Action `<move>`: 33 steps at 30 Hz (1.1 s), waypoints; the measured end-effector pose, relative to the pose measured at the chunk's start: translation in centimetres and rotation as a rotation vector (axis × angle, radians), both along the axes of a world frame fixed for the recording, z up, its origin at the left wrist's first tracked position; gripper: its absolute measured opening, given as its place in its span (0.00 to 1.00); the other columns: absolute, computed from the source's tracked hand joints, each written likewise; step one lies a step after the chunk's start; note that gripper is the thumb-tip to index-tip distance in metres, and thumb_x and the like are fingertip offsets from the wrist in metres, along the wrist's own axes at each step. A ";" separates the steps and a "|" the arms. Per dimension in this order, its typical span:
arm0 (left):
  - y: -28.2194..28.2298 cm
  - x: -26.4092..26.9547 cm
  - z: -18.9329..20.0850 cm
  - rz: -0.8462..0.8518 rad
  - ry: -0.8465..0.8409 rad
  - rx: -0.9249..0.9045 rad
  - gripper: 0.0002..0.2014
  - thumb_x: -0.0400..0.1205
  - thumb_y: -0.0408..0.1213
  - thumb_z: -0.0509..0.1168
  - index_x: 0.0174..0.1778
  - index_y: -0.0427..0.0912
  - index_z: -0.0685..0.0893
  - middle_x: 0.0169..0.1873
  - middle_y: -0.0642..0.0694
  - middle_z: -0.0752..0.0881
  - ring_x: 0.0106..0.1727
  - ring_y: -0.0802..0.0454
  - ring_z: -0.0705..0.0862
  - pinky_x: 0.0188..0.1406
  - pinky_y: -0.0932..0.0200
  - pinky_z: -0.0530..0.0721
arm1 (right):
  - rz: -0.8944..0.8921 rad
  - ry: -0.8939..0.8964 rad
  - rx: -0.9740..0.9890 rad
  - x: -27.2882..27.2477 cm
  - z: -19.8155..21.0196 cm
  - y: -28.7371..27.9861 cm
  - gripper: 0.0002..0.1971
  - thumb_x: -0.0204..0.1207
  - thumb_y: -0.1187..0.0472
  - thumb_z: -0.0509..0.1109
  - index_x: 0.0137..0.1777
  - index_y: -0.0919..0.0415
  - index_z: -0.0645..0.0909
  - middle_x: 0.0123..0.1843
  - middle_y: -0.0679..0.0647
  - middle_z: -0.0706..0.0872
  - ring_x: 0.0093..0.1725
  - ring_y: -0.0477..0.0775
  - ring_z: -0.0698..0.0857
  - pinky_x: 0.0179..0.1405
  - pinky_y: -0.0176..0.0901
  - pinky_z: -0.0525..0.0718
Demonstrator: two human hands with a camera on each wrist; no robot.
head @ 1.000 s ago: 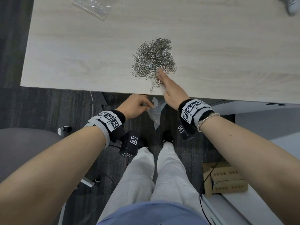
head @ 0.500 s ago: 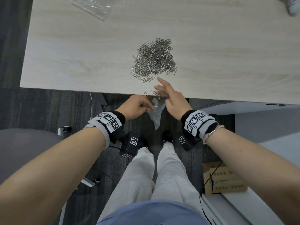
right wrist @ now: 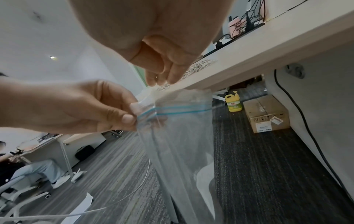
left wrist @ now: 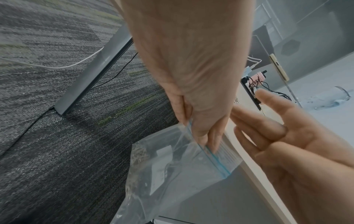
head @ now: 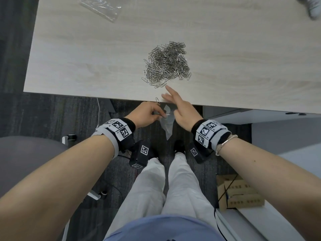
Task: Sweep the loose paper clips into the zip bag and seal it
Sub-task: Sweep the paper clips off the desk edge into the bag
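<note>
A heap of silver paper clips [head: 167, 64] lies on the pale wood table [head: 86, 58]; one stray clip [head: 157, 100] sits at the near edge. Just below that edge hangs the clear zip bag [head: 167, 123], mouth up. My left hand [head: 160, 114] pinches the bag's top corner at the blue zip line [left wrist: 207, 149]. A few clips [left wrist: 138, 153] lie in the bag's bottom. My right hand [head: 167, 95] is at the table edge above the bag mouth, fingers loosely extended and holding nothing. From the right wrist, the left hand [right wrist: 126, 116] pinches the bag [right wrist: 184, 136] under the edge.
A second clear bag [head: 100, 7] lies at the table's far left. A grey chair [head: 26, 162] stands to my left. On the floor under the table are cardboard boxes [head: 241, 193] and a yellow bottle [right wrist: 233, 101].
My right hand drew back from the heap's near side to the table edge, dragging a few clips with it. The left hand kept the bag still.
</note>
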State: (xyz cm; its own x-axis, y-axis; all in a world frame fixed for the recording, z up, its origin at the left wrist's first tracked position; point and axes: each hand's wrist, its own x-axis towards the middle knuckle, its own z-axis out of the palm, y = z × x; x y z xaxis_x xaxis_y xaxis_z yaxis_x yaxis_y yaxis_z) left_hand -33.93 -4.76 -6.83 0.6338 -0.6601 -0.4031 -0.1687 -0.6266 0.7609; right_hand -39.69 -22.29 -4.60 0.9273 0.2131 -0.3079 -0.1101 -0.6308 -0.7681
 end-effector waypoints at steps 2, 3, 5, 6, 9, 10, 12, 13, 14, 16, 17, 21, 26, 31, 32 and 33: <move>0.0 0.1 0.0 -0.014 -0.005 0.012 0.07 0.78 0.30 0.70 0.46 0.44 0.91 0.42 0.51 0.86 0.47 0.52 0.84 0.51 0.60 0.79 | 0.068 0.017 -0.044 1.2 0.5 0.5 0.43 0.71 0.79 0.53 0.83 0.52 0.43 0.80 0.51 0.68 0.79 0.49 0.67 0.74 0.39 0.65; 0.0 0.1 0.0 -0.021 -0.008 0.020 0.07 0.78 0.30 0.70 0.47 0.44 0.91 0.42 0.51 0.86 0.46 0.54 0.83 0.50 0.62 0.78 | 0.122 0.034 -0.067 1.7 0.6 0.8 0.43 0.72 0.78 0.53 0.83 0.51 0.42 0.80 0.50 0.67 0.79 0.49 0.66 0.76 0.41 0.65; 0.0 0.1 0.0 -0.030 -0.011 0.032 0.07 0.78 0.30 0.69 0.47 0.44 0.91 0.40 0.52 0.85 0.45 0.55 0.82 0.50 0.61 0.78 | 0.216 0.063 -0.110 2.2 0.7 1.2 0.42 0.74 0.76 0.55 0.83 0.52 0.41 0.80 0.50 0.67 0.80 0.53 0.66 0.77 0.50 0.67; 0.0 0.1 -0.1 -0.030 -0.011 0.037 0.08 0.78 0.30 0.69 0.47 0.44 0.91 0.41 0.52 0.86 0.46 0.55 0.83 0.52 0.59 0.80 | 0.247 0.073 -0.136 2.3 0.7 1.1 0.42 0.74 0.75 0.56 0.83 0.51 0.41 0.80 0.49 0.68 0.79 0.54 0.67 0.75 0.53 0.69; 0.0 0.1 -0.3 -0.022 0.002 0.028 0.08 0.77 0.30 0.70 0.46 0.45 0.91 0.46 0.47 0.89 0.49 0.49 0.85 0.57 0.50 0.82 | 0.260 0.060 -0.199 1.4 0.5 -0.2 0.41 0.75 0.75 0.54 0.83 0.48 0.40 0.79 0.48 0.70 0.77 0.55 0.71 0.73 0.50 0.72; 0.0 0.0 -0.3 -0.019 0.011 0.022 0.08 0.77 0.30 0.70 0.46 0.46 0.91 0.48 0.46 0.89 0.50 0.48 0.85 0.57 0.48 0.82 | 0.253 0.057 -0.197 0.8 0.4 -0.7 0.41 0.75 0.75 0.53 0.83 0.49 0.41 0.78 0.49 0.72 0.76 0.54 0.72 0.74 0.48 0.71; 0.0 0.0 -0.3 -0.021 0.016 0.020 0.08 0.77 0.30 0.70 0.46 0.47 0.91 0.49 0.45 0.89 0.52 0.47 0.85 0.58 0.45 0.82 | 0.238 0.055 -0.172 -0.3 0.4 -1.3 0.39 0.75 0.74 0.52 0.83 0.50 0.44 0.76 0.52 0.75 0.75 0.54 0.73 0.75 0.46 0.69; 0.0 0.1 -0.2 -0.022 0.018 0.022 0.08 0.77 0.31 0.70 0.46 0.47 0.91 0.49 0.44 0.88 0.52 0.46 0.85 0.58 0.44 0.82 | 0.218 0.043 -0.160 -0.7 0.4 -1.5 0.38 0.75 0.74 0.53 0.83 0.51 0.48 0.75 0.53 0.76 0.75 0.53 0.73 0.75 0.46 0.69; 0.0 0.1 -0.1 -0.020 0.024 0.025 0.08 0.78 0.31 0.70 0.46 0.46 0.91 0.48 0.44 0.88 0.52 0.46 0.85 0.59 0.44 0.82 | 0.179 0.018 -0.161 -0.7 0.5 -1.6 0.36 0.75 0.73 0.54 0.82 0.52 0.52 0.75 0.53 0.75 0.75 0.54 0.72 0.76 0.47 0.69; -0.2 0.1 0.2 -0.012 0.033 0.036 0.07 0.78 0.31 0.69 0.47 0.44 0.91 0.47 0.43 0.87 0.57 0.43 0.84 0.62 0.45 0.80 | 0.055 -0.054 -0.196 0.2 0.6 -2.1 0.33 0.74 0.73 0.55 0.80 0.55 0.61 0.77 0.56 0.72 0.76 0.54 0.69 0.79 0.47 0.63; -0.2 0.1 0.3 -0.012 0.035 0.042 0.07 0.78 0.31 0.69 0.47 0.44 0.91 0.47 0.43 0.87 0.59 0.43 0.83 0.64 0.46 0.79 | -0.014 -0.082 -0.213 1.1 0.7 -2.5 0.32 0.74 0.73 0.56 0.80 0.57 0.62 0.78 0.57 0.70 0.78 0.54 0.67 0.80 0.44 0.59; -0.6 0.0 0.7 -0.010 0.058 0.057 0.07 0.79 0.32 0.68 0.49 0.42 0.91 0.51 0.43 0.87 0.65 0.45 0.80 0.67 0.51 0.78 | -0.158 -0.104 -0.261 6.1 0.1 -4.8 0.30 0.79 0.70 0.54 0.82 0.59 0.56 0.84 0.56 0.57 0.83 0.53 0.54 0.82 0.42 0.49; -0.8 0.2 1.2 -0.013 0.076 0.077 0.07 0.79 0.32 0.68 0.50 0.42 0.91 0.52 0.42 0.88 0.65 0.42 0.80 0.66 0.48 0.79 | -0.018 -0.060 -0.323 11.7 -0.5 -5.2 0.30 0.81 0.65 0.52 0.83 0.59 0.49 0.85 0.60 0.47 0.84 0.56 0.46 0.83 0.51 0.43; -0.8 0.3 1.1 -0.032 0.066 0.091 0.08 0.80 0.32 0.68 0.50 0.42 0.91 0.52 0.44 0.87 0.64 0.44 0.81 0.66 0.50 0.79 | 0.155 -0.028 -0.435 13.0 -1.4 -4.8 0.27 0.86 0.50 0.49 0.83 0.54 0.50 0.85 0.59 0.43 0.84 0.58 0.42 0.81 0.55 0.40; -0.8 0.4 1.0 -0.034 0.061 0.089 0.08 0.79 0.32 0.68 0.50 0.42 0.91 0.50 0.45 0.87 0.61 0.45 0.82 0.65 0.49 0.80 | 0.166 -0.024 -0.438 12.6 -1.6 -4.9 0.28 0.86 0.49 0.49 0.83 0.54 0.50 0.85 0.59 0.42 0.84 0.58 0.41 0.81 0.54 0.40; -0.7 0.3 0.9 -0.030 0.061 0.084 0.07 0.79 0.32 0.68 0.50 0.42 0.91 0.48 0.47 0.86 0.58 0.47 0.83 0.64 0.48 0.81 | 0.167 -0.027 -0.439 12.0 -1.7 -5.0 0.28 0.86 0.48 0.48 0.83 0.54 0.49 0.85 0.59 0.42 0.84 0.58 0.40 0.81 0.53 0.39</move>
State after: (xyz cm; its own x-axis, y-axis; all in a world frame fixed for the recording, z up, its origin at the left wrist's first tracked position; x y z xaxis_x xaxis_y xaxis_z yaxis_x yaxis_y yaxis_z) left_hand -33.60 -5.50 -5.95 0.5870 -0.6409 -0.4948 -0.1437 -0.6839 0.7153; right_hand -27.66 -27.26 -6.34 0.9001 0.2153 -0.3788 0.0371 -0.9041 -0.4256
